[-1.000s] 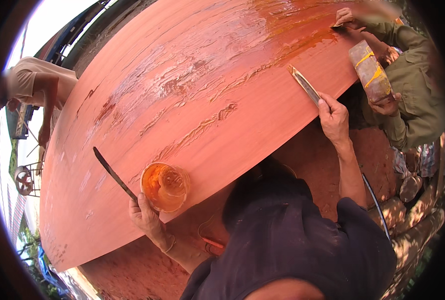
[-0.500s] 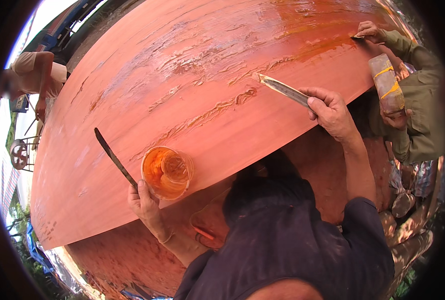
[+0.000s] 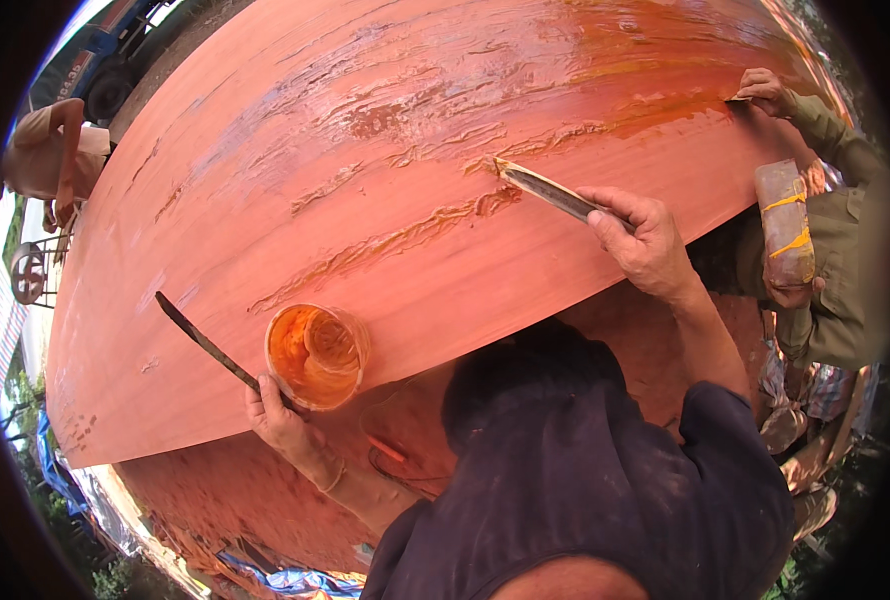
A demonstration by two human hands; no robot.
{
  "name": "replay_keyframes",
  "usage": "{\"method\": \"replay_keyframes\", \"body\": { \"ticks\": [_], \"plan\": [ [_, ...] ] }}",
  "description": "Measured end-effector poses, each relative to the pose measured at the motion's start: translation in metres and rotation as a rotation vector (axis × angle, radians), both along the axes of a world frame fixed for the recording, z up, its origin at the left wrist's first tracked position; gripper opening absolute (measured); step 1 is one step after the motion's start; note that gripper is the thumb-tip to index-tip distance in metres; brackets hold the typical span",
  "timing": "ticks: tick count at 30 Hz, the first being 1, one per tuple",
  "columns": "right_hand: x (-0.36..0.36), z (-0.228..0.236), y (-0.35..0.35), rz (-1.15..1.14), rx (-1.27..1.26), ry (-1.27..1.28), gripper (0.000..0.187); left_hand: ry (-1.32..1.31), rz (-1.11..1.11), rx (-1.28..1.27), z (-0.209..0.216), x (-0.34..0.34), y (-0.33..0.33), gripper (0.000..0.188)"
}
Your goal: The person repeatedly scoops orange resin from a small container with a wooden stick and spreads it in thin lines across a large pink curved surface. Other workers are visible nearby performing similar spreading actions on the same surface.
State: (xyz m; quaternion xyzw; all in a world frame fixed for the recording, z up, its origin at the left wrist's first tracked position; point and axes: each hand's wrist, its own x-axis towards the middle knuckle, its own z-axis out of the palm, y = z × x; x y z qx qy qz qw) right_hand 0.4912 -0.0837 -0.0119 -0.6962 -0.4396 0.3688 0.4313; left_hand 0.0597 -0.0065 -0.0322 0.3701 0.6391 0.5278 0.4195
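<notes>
My left hand (image 3: pixel 283 425) is closed on a clear plastic cup (image 3: pixel 363 352) with orange paste inside, tilted so its mouth faces up. A thin dark strip (image 3: pixel 205 345) is pinched in the same hand and sticks out to the upper left. My right hand (image 3: pixel 645 240) grips a flat dark spatula-like stick (image 3: pixel 547 193) with pale edges. Its tip is at a raised streak of paste on a large, curved reddish-orange surface (image 3: pixel 415 310); whether it presses there I cannot tell. A longer wrinkled paste streak (image 3: pixel 395 243) runs below the tip.
On the right, a co-worker's hand (image 3: pixel 765 92) works a small scraper on the glossy part. That person also holds a grey block-like container (image 3: pixel 787 225) with yellow bands. Another person (image 3: pixel 60 155) stands beyond the left edge, near a wheel (image 3: pixel 27 272). The surface's near edge lies before me.
The view has shifted slightly. My right hand has moved the stick's tip leftward and down along the surface. The cup and dark strip in my left hand sit a little further left and lower.
</notes>
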Motion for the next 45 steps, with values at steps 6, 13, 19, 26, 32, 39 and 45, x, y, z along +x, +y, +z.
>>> {"method": "replay_keyframes", "body": {
  "ticks": [6, 13, 19, 26, 32, 39, 45],
  "plan": [
    [-0.011, -0.013, 0.007, -0.024, 0.052, -0.062, 0.028, -0.011, 0.085, 0.008, -0.006, 0.0, -0.003, 0.022],
    [-0.029, -0.02, 0.012, -0.024, 0.096, -0.242, 0.028, 0.029, 0.367, 0.04, -0.014, -0.026, -0.003, 0.024],
    [-0.042, -0.018, 0.032, 0.169, 0.252, -0.32, 0.025, 0.201, 0.587, 0.07, -0.032, -0.047, 0.017, 0.023],
    [-0.05, -0.021, 0.058, 0.143, 0.113, 0.05, 0.027, 0.274, 0.594, 0.171, -0.043, -0.045, 0.031, 0.035],
    [-0.049, -0.026, 0.061, 0.132, 0.136, 0.04, 0.032, 0.303, 0.593, 0.239, -0.048, -0.041, 0.034, 0.04],
    [-0.021, -0.005, 0.032, 0.032, -0.124, 0.513, 0.04, 0.242, 0.624, 0.226, -0.049, -0.041, 0.034, 0.042],
    [0.017, -0.007, 0.028, 0.02, -0.097, 0.214, 0.039, 0.299, 0.577, 0.151, -0.05, -0.049, 0.03, 0.046]
  ]
}}
